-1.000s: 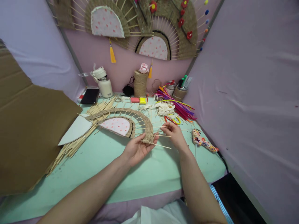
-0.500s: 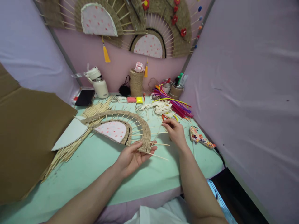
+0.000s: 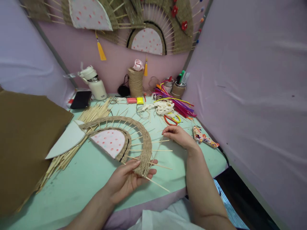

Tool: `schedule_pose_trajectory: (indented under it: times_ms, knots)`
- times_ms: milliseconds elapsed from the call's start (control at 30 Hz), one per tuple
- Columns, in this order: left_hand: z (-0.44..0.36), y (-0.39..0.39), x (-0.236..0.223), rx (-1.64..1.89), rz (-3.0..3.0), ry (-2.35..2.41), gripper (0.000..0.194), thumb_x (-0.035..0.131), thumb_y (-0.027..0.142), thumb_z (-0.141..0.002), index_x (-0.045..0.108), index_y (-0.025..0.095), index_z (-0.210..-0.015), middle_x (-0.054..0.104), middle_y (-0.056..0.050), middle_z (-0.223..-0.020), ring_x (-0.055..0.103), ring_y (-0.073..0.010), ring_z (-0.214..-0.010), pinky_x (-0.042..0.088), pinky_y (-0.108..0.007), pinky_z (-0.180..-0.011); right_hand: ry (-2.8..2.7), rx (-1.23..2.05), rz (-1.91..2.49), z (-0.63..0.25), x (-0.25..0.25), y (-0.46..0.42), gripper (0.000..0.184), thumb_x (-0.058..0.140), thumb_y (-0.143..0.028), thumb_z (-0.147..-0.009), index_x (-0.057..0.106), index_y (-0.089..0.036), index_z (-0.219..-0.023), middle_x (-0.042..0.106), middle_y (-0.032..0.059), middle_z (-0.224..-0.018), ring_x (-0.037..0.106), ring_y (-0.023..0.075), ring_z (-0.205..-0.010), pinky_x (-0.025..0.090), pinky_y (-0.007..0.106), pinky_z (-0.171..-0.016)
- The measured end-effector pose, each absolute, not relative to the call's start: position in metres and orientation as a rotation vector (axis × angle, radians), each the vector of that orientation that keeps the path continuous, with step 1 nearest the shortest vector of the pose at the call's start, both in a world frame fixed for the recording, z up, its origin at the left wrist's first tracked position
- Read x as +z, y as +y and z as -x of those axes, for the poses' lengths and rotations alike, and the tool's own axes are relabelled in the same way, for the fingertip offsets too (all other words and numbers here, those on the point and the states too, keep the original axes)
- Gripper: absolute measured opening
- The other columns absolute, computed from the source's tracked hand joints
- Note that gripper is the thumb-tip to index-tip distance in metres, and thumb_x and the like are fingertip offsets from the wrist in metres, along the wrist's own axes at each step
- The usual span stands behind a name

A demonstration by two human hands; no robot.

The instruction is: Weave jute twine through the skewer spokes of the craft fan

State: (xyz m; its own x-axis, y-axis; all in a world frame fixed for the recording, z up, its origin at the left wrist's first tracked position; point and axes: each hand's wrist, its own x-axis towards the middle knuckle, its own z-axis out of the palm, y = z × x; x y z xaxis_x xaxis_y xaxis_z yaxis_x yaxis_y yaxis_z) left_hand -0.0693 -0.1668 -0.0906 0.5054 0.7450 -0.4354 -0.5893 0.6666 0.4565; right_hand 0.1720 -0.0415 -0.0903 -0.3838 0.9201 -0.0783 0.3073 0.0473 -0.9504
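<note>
A half-round fan of twine woven over thin sticks [image 3: 143, 140] is tilted above the table, with a pink-dotted white half-disc [image 3: 110, 142] at its centre. My left hand [image 3: 128, 180] grips the fan's lower right end, thumb on top and fingers beneath. Bare stick ends jut out past the woven band toward the right. Off to the right, my right hand [image 3: 178, 135] pinches a thin strand of twine [image 3: 157, 151] that runs down to the fan's edge near my left fingers.
A bundle of thin sticks [image 3: 72, 145], a white card piece [image 3: 68, 140] and brown cardboard [image 3: 31, 143] lie left. Behind stand a bottle [image 3: 96, 86] and a twine spool [image 3: 135, 83]. Pipe cleaners [image 3: 178, 105], scissors [image 3: 170, 120] and a flower-patterned glue gun [image 3: 203, 136] lie right.
My left hand and the fan's right end have moved lower and slightly left, so the fan faces me more. My right hand, still pinching the twine, has turned and shifted slightly.
</note>
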Motion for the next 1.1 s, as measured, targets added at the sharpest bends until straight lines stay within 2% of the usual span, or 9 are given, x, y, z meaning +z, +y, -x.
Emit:
schedule_pose_trajectory:
  times_ms: [200, 400, 633, 733, 833, 933, 1033, 1100]
  knots:
    - [0.070, -0.171, -0.085, 0.854, -0.258, 0.590, 0.031, 0.046, 0.020, -0.093, 0.067, 0.006, -0.112, 0.064, -0.018, -0.124, 0.069, -0.0264, -0.095, 0.059, -0.031, -0.079, -1.714, 1.353, 1.205, -0.154, -0.103, -0.040, 0.020, 0.065, -0.035, -0.074, 0.064, -0.015, -0.076, 0.061, 0.0005, -0.072, 0.050, 0.0114, -0.065, 0.037, 0.025, -0.062]
    - [0.067, -0.167, -0.076, 0.881, -0.258, 0.604, 0.032, 0.044, 0.019, -0.094, 0.066, 0.002, -0.112, 0.062, -0.020, -0.125, 0.070, -0.0249, -0.094, 0.059, -0.029, -0.078, -1.662, 1.301, 1.217, -0.145, -0.110, -0.040, 0.019, 0.064, -0.034, -0.074, 0.065, -0.016, -0.077, 0.062, 0.0006, -0.072, 0.051, 0.0122, -0.066, 0.039, 0.026, -0.065]
    - [0.059, -0.164, -0.072, 0.918, -0.259, 0.566, 0.031, 0.044, 0.019, -0.094, 0.065, 0.005, -0.111, 0.065, -0.018, -0.120, 0.070, -0.0231, -0.092, 0.059, -0.029, -0.080, -1.706, 1.246, 1.093, -0.111, -0.118, -0.054, 0.014, 0.051, -0.019, -0.072, 0.065, -0.016, -0.075, 0.062, 0.0002, -0.072, 0.052, 0.0125, -0.067, 0.040, 0.025, -0.064]
    - [0.057, -0.166, -0.074, 0.916, -0.261, 0.579, 0.029, 0.045, 0.018, -0.094, 0.066, 0.005, -0.110, 0.066, -0.018, -0.119, 0.071, -0.0224, -0.091, 0.058, -0.028, -0.079, -1.762, 1.153, 1.059, -0.104, -0.120, -0.056, 0.018, 0.048, -0.016, -0.073, 0.065, -0.016, -0.079, 0.063, 0.0006, -0.076, 0.052, 0.0132, -0.071, 0.041, 0.025, -0.067]
    - [0.055, -0.171, -0.078, 0.900, -0.263, 0.603, 0.028, 0.047, 0.018, -0.093, 0.065, 0.006, -0.110, 0.066, -0.018, -0.120, 0.071, -0.0228, -0.091, 0.058, -0.028, -0.077, -1.795, 1.099, 1.045, -0.106, -0.116, -0.056, 0.019, 0.048, -0.020, -0.079, 0.066, -0.016, -0.083, 0.064, 0.0028, -0.080, 0.054, 0.0147, -0.075, 0.042, 0.027, -0.071]
    - [0.055, -0.177, -0.083, 0.907, -0.248, 0.599, 0.028, 0.049, 0.018, -0.091, 0.064, 0.006, -0.111, 0.065, -0.019, -0.121, 0.069, -0.0256, -0.098, 0.056, -0.032, -0.084, -1.790, 1.097, 1.018, -0.110, -0.113, -0.056, 0.023, 0.048, -0.024, -0.083, 0.066, -0.015, -0.093, 0.065, 0.0045, -0.086, 0.055, 0.0152, -0.077, 0.042, 0.027, -0.073]
    - [0.061, -0.177, -0.088, 1.015, -0.118, 0.604, 0.029, 0.049, 0.021, -0.091, 0.063, 0.007, -0.112, 0.066, -0.019, -0.117, 0.065, -0.0267, -0.107, 0.051, -0.037, -0.095, -1.778, 1.089, 1.045, -0.109, -0.114, -0.056, 0.029, 0.050, -0.024, -0.082, 0.065, -0.015, -0.105, 0.061, 0.0016, -0.078, 0.049, 0.0128, -0.068, 0.040, 0.026, -0.067]
    - [0.070, -0.172, -0.092, 1.168, -0.002, 0.646, 0.031, 0.047, 0.027, -0.092, 0.061, 0.010, -0.113, 0.067, -0.018, -0.114, 0.064, -0.0260, -0.109, 0.051, -0.039, -0.095, -1.781, 1.076, 1.077, -0.108, -0.116, -0.057, 0.033, 0.050, -0.023, -0.081, 0.064, -0.016, -0.111, 0.055, -0.0015, -0.069, 0.044, 0.0114, -0.062, 0.038, 0.025, -0.064]
